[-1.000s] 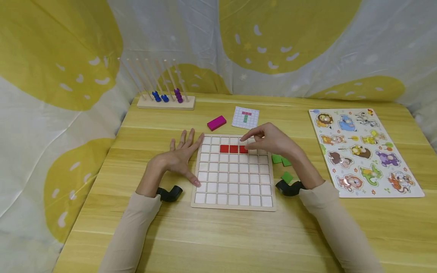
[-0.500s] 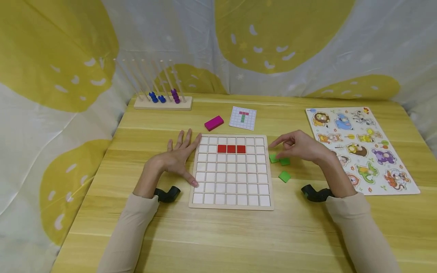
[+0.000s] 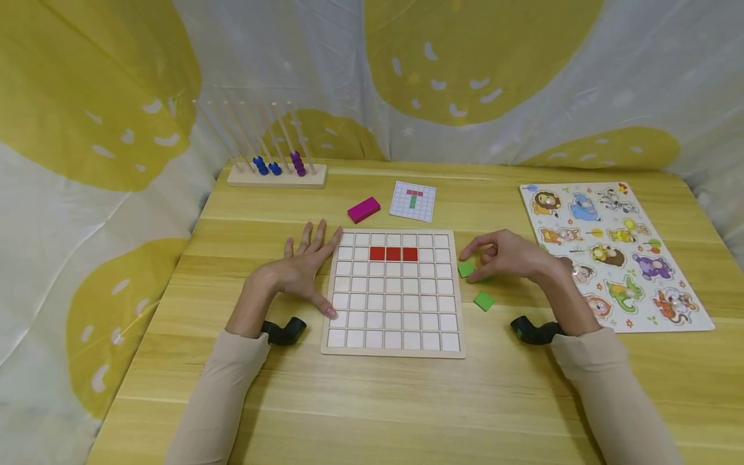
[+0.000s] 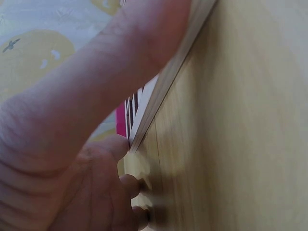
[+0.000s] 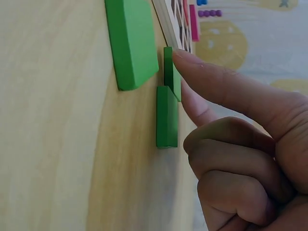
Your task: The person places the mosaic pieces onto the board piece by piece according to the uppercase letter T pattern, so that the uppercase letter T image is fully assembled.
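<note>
A square wooden grid board (image 3: 395,354) lies flat, with three red tiles (image 3: 393,254) side by side in its second row from the far edge. My left hand (image 3: 299,268) has its fingers spread, thumb and index fingertip resting against the board's left edge. Just right of the board, my right hand (image 3: 506,255) pinches a green tile (image 3: 466,270) between thumb and index finger, the other fingers curled in. That tile sits low, close over the table. A second green tile (image 5: 167,118) is mostly hidden under the hand in the head view. A third green tile (image 3: 484,301) lies nearer me.
Behind the board are a magenta block (image 3: 364,210) and a card (image 3: 413,201) printed with a red and green T. A peg stand (image 3: 276,177) with blue and purple beads stands at the back left. An animal puzzle board (image 3: 622,258) lies on the right.
My right hand has left the red tile at the row's right end and moved right to the green tiles, its thumb and index finger now around one. The left hand stays at the board's edge.
</note>
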A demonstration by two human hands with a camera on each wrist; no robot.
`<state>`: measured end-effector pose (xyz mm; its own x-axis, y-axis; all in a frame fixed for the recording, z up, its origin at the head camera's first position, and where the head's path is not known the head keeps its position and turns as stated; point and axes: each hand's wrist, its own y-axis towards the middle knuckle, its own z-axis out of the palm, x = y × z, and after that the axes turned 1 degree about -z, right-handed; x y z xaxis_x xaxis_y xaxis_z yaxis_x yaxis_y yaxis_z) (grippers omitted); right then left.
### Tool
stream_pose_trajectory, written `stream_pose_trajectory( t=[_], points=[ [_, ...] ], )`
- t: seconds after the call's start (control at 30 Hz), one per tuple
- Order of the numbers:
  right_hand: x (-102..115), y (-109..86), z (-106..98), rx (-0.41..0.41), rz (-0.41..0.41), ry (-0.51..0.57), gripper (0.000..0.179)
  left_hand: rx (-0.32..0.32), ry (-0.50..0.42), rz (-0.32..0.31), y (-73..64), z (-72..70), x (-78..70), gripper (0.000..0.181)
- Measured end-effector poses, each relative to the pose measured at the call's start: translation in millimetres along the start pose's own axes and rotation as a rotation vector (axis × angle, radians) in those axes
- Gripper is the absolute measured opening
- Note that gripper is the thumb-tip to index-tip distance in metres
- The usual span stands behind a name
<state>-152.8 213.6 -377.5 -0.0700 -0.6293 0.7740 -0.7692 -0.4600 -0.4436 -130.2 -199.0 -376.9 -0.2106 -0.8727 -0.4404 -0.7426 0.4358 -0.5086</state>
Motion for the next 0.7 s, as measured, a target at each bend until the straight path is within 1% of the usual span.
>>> stream_pose_trajectory(
  t=[0.2, 0.7],
  points=[
    [-0.6, 2.6, 2.4, -0.003, 0.023, 0.012, 0.041, -0.002, 0.002, 0.001, 0.0, -0.3, 0.4, 0.156],
    [-2.5, 3.2, 3.8, -0.012, 0.019, 0.024, 0.038, -0.006, 0.001, 0.002, 0.2, -0.2, 0.7, 0.156]
  ],
)
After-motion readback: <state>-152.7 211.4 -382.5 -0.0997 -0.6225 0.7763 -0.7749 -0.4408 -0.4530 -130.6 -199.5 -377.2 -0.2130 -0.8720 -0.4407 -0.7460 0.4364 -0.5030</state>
